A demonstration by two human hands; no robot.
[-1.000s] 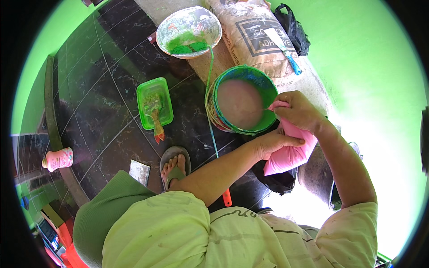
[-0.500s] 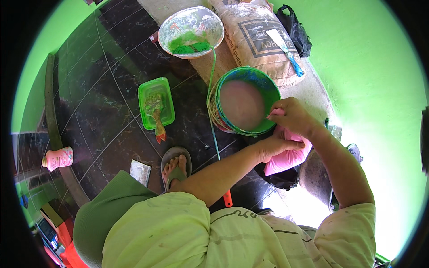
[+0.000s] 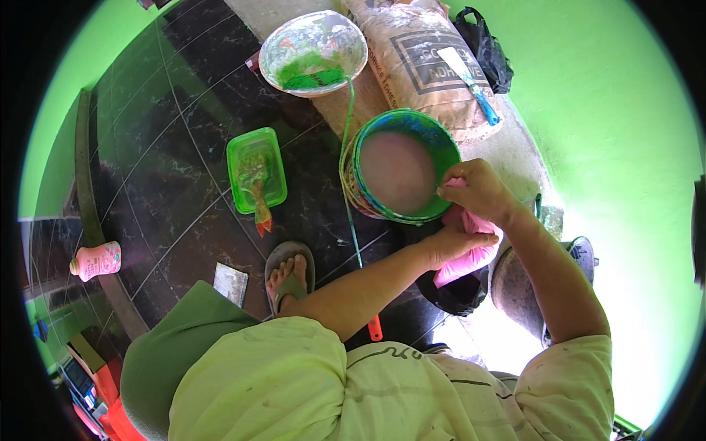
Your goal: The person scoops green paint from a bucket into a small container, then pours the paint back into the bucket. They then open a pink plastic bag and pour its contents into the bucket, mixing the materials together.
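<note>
Both hands hold a pink plastic bag (image 3: 466,263) at the right side of a green bucket (image 3: 446,144). My left hand (image 3: 450,247) is wrapped round the bag's middle, thumb across its front. Pinched in the fingers of my right hand (image 3: 478,191) is the bag's pink top end, right beside the bucket's rim. Pale pinkish liquid (image 3: 399,173) fills the lower part of the bucket. The bag's lower end hangs over a black plastic bag (image 3: 457,295) on the floor.
A paper sack (image 3: 434,66) carries a scraper (image 3: 471,87). Left of it are a smeared bowl (image 3: 273,51) and a green tray (image 3: 234,165) with a brush (image 3: 259,195). A thin green-handled rod (image 3: 351,140) leans near the bucket; a pink bottle (image 3: 99,261) stands far left. A dark pail (image 3: 515,287) is at right.
The pink bag looks narrower and more folded, its lower part drawn slightly up and left. My right forearm has shifted a little left. Both hands keep their hold.
</note>
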